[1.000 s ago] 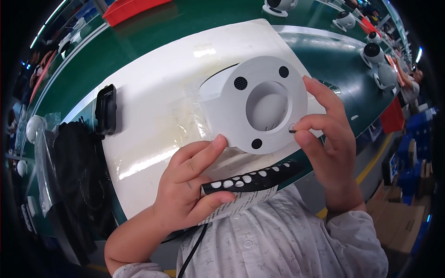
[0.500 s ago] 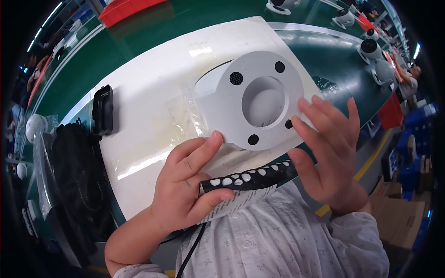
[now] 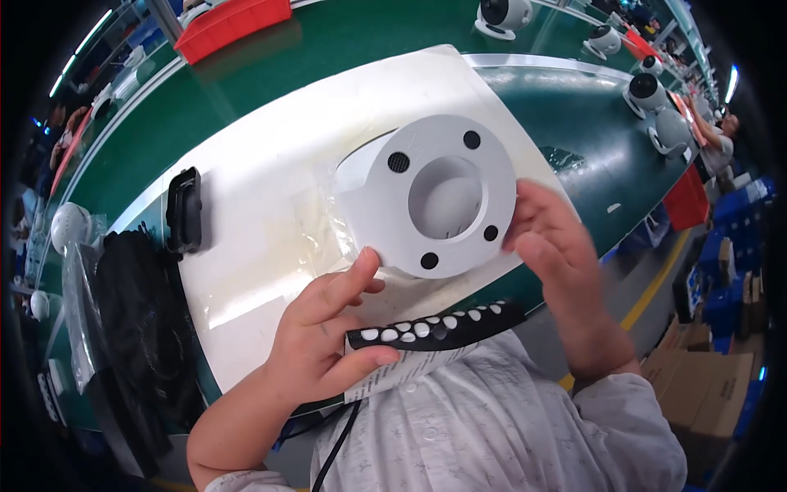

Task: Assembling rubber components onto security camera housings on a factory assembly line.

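Over the green tabletop [image 3: 352, 41] and its pale sheet [image 3: 254, 213], the ring-based white device [image 3: 391, 205] sits mid-frame, ring toward me. At its right rim my right grip [image 3: 564, 256] curls its fingers, though I cannot tell whether they clasp it. Lower centre, my left grip [image 3: 316, 340] pinches a black strip [image 3: 461, 330] with white spots, while four small black pads [image 3: 398, 162] dot the device.

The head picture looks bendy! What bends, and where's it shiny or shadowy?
Head view: the white board has a bent edge, and the picture's corners go black; head view: glare lies on the board left of the left hand; head view: a faint shadow sits right of the black tray.
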The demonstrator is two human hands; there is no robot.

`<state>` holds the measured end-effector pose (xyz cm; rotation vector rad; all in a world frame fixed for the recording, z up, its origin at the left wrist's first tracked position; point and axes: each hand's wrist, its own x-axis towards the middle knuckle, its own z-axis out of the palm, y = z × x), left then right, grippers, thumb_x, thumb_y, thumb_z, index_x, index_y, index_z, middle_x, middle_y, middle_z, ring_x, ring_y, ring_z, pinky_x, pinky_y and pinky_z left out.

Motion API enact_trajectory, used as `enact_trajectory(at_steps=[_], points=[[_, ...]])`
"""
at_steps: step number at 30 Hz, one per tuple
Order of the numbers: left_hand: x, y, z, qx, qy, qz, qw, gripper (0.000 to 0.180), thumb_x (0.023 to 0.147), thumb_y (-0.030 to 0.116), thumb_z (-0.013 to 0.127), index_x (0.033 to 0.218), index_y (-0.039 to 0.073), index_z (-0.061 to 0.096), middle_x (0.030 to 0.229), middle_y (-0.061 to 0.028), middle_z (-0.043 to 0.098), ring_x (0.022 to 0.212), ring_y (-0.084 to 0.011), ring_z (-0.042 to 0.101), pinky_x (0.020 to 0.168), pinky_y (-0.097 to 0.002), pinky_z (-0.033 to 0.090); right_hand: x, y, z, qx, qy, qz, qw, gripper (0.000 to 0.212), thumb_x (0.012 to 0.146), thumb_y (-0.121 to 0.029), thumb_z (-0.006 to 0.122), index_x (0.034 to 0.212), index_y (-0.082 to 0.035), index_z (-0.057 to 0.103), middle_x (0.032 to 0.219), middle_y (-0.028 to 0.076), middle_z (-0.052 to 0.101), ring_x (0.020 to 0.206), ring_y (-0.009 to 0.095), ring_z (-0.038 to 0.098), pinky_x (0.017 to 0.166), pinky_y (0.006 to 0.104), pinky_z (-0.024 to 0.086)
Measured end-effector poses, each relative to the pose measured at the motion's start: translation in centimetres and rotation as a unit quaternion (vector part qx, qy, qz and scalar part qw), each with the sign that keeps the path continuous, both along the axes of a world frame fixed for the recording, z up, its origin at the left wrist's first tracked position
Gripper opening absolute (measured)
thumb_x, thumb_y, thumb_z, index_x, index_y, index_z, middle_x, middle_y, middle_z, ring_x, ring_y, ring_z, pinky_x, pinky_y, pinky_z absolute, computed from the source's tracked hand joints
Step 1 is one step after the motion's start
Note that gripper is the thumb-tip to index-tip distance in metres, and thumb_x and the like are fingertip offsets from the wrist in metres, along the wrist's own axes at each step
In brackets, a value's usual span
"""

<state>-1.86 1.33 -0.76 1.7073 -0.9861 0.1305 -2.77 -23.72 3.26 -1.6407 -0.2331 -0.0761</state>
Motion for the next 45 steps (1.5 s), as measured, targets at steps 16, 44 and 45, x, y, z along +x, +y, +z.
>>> enact_trajectory(at_steps=[16, 44, 45], points=[[-1.8, 0.4, -0.1, 0.053, 0.120, 0.125, 0.983, 0.029, 0.073, 0.018, 0.064, 0.084, -0.008, 0.055, 0.122, -0.0170, 0.044, 0.102, -0.0280, 0.046, 0.074, -0.0321, 0.044, 24.2, -2.9, -2.5, -0.514, -0.480, -0.136, 0.698, 0.011, 0.070, -0.007, 0.055, 0.081, -0.005, 0.059, 0.073, 0.005, 0.051, 0.074, 0.023, 0.051, 0.064, 0.0357, 0.040], [-5.7, -5.6, 2.4, -0.017, 0.280, 0.319, 0.905, 0.056, 0.074, 0.044, 0.060, 0.094, -0.008, 0.056, 0.088, -0.0141, 0.058, 0.083, -0.0201, 0.053, 0.074, -0.0293, 0.041, 36.8, -21.2, -3.0, -0.603, -0.206, -0.336, 0.694, 0.015, 0.078, -0.015, 0.054, 0.091, -0.011, 0.059, 0.091, 0.006, 0.059, 0.093, 0.023, 0.052, 0.082, 0.0365, 0.035], [-5.7, -5.9, 2.5, -0.031, 0.284, 0.325, 0.902, 0.054, 0.075, 0.043, 0.060, 0.093, -0.008, 0.057, 0.087, -0.0137, 0.057, 0.083, -0.0197, 0.054, 0.074, -0.0289, 0.041, 35.3, -20.1, -1.8, -0.612, -0.181, -0.310, 0.705, 0.015, 0.078, -0.015, 0.053, 0.091, -0.011, 0.059, 0.090, 0.006, 0.059, 0.092, 0.022, 0.053, 0.083, 0.0362, 0.035]])
